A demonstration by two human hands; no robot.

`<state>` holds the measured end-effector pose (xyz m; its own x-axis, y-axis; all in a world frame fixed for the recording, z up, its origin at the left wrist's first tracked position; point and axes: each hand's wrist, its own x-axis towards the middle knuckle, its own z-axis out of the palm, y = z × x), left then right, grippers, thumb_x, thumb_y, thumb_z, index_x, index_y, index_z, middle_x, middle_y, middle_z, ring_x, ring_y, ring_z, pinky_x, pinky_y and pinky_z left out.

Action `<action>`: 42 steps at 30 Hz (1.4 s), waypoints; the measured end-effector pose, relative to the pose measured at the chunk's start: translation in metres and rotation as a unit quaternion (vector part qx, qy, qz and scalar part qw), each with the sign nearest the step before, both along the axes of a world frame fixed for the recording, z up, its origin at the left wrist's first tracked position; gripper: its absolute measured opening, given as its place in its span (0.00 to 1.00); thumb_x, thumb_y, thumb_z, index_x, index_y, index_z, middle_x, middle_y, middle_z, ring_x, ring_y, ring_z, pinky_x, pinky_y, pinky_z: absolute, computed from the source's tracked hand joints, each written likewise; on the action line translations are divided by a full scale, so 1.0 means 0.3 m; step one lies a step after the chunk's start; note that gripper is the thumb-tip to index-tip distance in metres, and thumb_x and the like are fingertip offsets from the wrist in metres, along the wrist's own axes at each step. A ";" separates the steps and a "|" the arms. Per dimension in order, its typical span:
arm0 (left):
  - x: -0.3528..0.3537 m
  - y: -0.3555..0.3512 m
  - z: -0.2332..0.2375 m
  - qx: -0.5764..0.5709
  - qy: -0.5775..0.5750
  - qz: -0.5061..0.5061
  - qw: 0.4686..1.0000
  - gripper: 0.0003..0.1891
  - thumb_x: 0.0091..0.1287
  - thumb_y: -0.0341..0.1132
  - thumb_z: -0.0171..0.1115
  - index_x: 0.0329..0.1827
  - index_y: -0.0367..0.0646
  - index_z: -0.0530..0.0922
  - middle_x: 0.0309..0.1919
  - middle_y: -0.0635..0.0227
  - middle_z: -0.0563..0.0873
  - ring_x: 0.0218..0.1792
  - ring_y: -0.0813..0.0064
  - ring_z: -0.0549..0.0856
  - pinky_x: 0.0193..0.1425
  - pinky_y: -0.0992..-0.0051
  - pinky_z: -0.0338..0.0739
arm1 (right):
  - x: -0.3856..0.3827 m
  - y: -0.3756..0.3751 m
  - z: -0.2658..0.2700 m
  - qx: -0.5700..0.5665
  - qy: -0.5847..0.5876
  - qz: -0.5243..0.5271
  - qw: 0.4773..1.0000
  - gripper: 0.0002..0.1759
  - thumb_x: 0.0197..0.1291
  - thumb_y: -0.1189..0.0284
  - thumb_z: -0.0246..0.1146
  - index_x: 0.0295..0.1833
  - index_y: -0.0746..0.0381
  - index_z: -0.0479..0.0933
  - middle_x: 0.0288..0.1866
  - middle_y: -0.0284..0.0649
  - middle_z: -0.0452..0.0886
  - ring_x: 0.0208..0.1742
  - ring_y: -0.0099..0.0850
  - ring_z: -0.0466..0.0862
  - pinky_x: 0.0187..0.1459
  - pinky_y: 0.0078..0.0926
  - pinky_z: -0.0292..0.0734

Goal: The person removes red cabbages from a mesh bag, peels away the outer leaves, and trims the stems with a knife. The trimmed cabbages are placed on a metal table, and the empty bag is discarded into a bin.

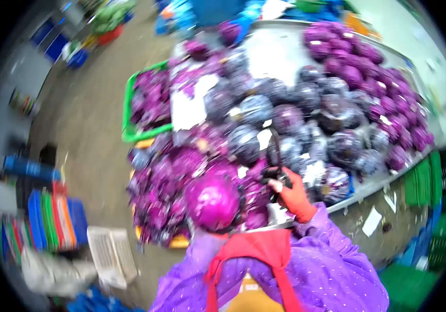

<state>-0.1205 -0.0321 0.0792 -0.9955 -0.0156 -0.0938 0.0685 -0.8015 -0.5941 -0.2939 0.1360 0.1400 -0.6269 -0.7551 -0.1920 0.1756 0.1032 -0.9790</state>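
Note:
A bright purple cabbage (212, 202), peeled and shiny, is at the end of my left sleeve (205, 247). My left hand and its fingers are hidden behind the cabbage. In an orange-red glove, my right hand (291, 193) is closed around the black handle of a knife (273, 161), whose dark blade points up and away, blurred. Loose purple leaves (155, 190) are heaped left of the cabbage. Dark, unpeeled cabbages (257, 110) lie on the metal table (272, 44) beyond my hands.
Smooth purple cabbages (350, 75) are piled at the table's right side. A green crate (128, 117) of leaves stands to the left. Another person's blue gloves (251, 18) and apron show at the far edge. Coloured crates (56, 221) and a white crate (111, 255) are at the lower left.

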 end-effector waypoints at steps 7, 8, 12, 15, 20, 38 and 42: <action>-0.478 0.108 -0.038 -0.372 -0.150 -0.074 0.913 0.35 0.59 0.48 0.67 0.70 0.46 0.69 0.65 0.59 0.76 0.67 0.56 0.73 0.70 0.53 0.67 | -0.270 0.421 -0.037 -0.022 -0.053 -0.211 0.976 0.20 0.63 0.67 0.65 0.59 0.63 0.77 0.42 0.31 0.82 0.41 0.20 0.78 0.45 0.21 0.74; -0.589 0.157 -0.024 -0.396 -0.149 -0.080 0.902 0.35 0.59 0.48 0.67 0.70 0.47 0.69 0.65 0.60 0.76 0.67 0.56 0.73 0.71 0.53 0.66 | -0.337 0.481 -0.087 -0.068 0.045 -0.241 0.967 0.19 0.64 0.69 0.65 0.59 0.63 0.77 0.42 0.31 0.82 0.40 0.20 0.78 0.44 0.20 0.74; -1.084 0.444 0.259 0.184 -0.077 -0.131 0.971 0.40 0.66 0.65 0.47 0.76 0.51 0.60 0.73 0.65 0.66 0.73 0.60 0.65 0.75 0.49 0.59 | -0.549 0.761 -0.159 -0.081 -0.021 -0.383 0.920 0.18 0.62 0.71 0.67 0.56 0.64 0.78 0.43 0.32 0.84 0.43 0.20 0.80 0.47 0.21 0.75; -1.536 0.661 0.122 -0.575 0.017 -0.084 0.814 0.39 0.63 0.63 0.53 0.73 0.51 0.64 0.68 0.62 0.73 0.67 0.57 0.73 0.71 0.50 0.65 | -0.692 0.966 -0.221 -0.096 -0.084 -0.481 0.867 0.15 0.62 0.70 0.67 0.53 0.62 0.80 0.37 0.30 0.83 0.37 0.19 0.79 0.42 0.21 0.75; -2.132 0.989 0.182 -0.468 -0.053 -0.192 0.861 0.35 0.58 0.62 0.57 0.68 0.57 0.72 0.65 0.65 0.75 0.65 0.55 0.75 0.67 0.45 0.70 | -0.873 1.256 -0.115 -0.082 -0.077 -0.514 0.850 0.17 0.65 0.71 0.61 0.57 0.66 0.78 0.37 0.38 0.83 0.22 0.23 0.78 0.25 0.21 0.72; -1.909 0.593 0.324 -0.780 -0.096 -0.078 0.613 0.21 0.72 0.44 0.58 0.63 0.44 0.72 0.52 0.61 0.83 0.53 0.66 0.83 0.59 0.66 0.77 | -0.959 1.282 -0.124 -0.069 -0.055 -0.522 0.848 0.18 0.68 0.68 0.57 0.58 0.67 0.75 0.35 0.44 0.83 0.18 0.26 0.76 0.20 0.23 0.71; -1.269 0.310 0.342 -0.793 -0.273 0.135 0.528 0.20 0.71 0.37 0.59 0.63 0.38 0.73 0.52 0.61 0.83 0.53 0.69 0.82 0.61 0.69 0.75 | -0.914 1.184 -0.133 -0.042 -0.022 -0.464 0.884 0.19 0.69 0.66 0.55 0.58 0.65 0.76 0.32 0.40 0.82 0.15 0.23 0.70 0.18 0.23 0.67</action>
